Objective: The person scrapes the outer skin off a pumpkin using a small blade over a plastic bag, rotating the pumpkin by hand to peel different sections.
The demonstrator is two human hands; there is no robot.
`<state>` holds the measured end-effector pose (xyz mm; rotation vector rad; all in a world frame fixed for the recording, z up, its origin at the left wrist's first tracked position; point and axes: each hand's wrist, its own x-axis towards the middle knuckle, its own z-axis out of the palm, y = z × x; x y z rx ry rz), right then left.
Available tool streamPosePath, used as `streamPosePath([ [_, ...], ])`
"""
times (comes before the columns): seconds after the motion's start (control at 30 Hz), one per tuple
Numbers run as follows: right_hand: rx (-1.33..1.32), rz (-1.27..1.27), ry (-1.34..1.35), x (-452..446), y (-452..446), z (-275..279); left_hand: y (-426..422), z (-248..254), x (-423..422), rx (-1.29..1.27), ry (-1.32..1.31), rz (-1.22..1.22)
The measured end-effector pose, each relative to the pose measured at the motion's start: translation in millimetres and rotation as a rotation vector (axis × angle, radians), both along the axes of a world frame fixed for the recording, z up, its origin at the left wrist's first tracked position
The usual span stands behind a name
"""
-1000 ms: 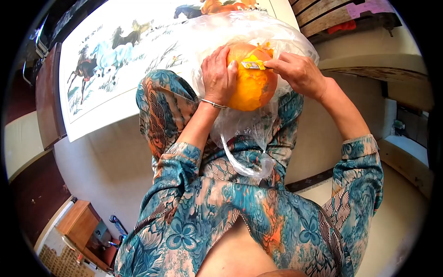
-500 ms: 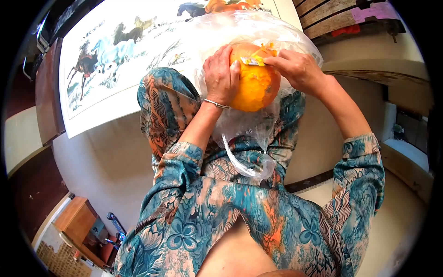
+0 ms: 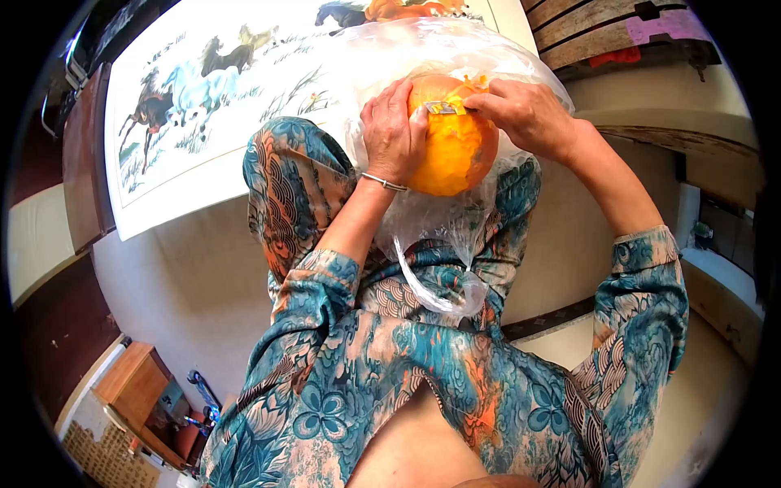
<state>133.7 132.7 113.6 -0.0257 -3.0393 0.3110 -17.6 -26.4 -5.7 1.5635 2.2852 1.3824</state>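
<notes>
A round orange pumpkin (image 3: pixel 451 154) sits over my lap on a clear plastic bag (image 3: pixel 521 61). Its near side is bared to bright, uneven flesh, while smoother skin shows on the far part. My left hand (image 3: pixel 394 134) is wrapped round the pumpkin's left side, thumb toward the front. In my right hand (image 3: pixel 525 116) is a peeler (image 3: pixel 442 107), its metal and yellow head lying across the top of the pumpkin. The handle is hidden in my fingers. Shreds of peel (image 3: pixel 473 84) cling near the pumpkin's far right edge.
A white table with a horse picture (image 3: pixel 203 89) stands ahead and to the left. Slatted wood (image 3: pixel 586 37) is at the upper right. The bag's twisted handles (image 3: pixel 439 301) hang over my lap. A small wooden cabinet (image 3: pixel 134 382) stands at the lower left.
My right hand, wrist and elbow have shifted slightly to the right. The peeler's head has tilted a little, showing more metal. My left hand stays on the pumpkin.
</notes>
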Motion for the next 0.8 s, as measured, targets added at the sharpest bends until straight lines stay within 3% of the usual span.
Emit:
streamPosePath([
  [0.8, -0.036, -0.074, 0.075, 6.0, -3.8, -10.6, -0.8, -1.1, 1.0, -0.049, -0.041, 0.001],
])
